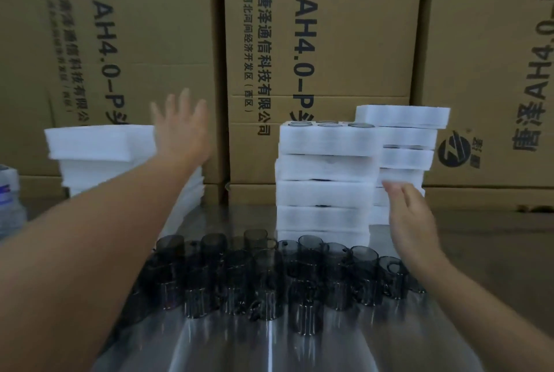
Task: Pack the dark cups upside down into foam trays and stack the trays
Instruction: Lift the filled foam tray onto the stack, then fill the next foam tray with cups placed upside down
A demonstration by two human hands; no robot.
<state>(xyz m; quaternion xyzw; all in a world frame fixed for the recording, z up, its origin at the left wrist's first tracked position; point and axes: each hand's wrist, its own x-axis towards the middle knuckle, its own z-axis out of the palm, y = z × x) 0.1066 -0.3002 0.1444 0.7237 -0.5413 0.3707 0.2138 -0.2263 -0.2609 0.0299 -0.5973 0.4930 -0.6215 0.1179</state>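
- The dark cups (269,275) are clustered on the shiny worktop (269,347), low between the two forearms. They are touched by neither hand.
- The left hand (183,129) is raised well beyond and above the cups. Its fingers are spread and straight, and nothing is held.
- That hand is seen just beside the right edge of the left foam stack (99,147). Contact cannot be told through the blur.
- The right hand (410,216) is held open with fingers loosely extended and nothing gripped.
- It is placed just right of the packed tray stack (326,186). Its fingertips overlap the rear tray stack (404,138); whether they touch cannot be told.
- Round cup ends are seen in the cells of the top tray (329,135) of the packed stack.
- Printed cardboard boxes (323,42) are stood behind all stacks.
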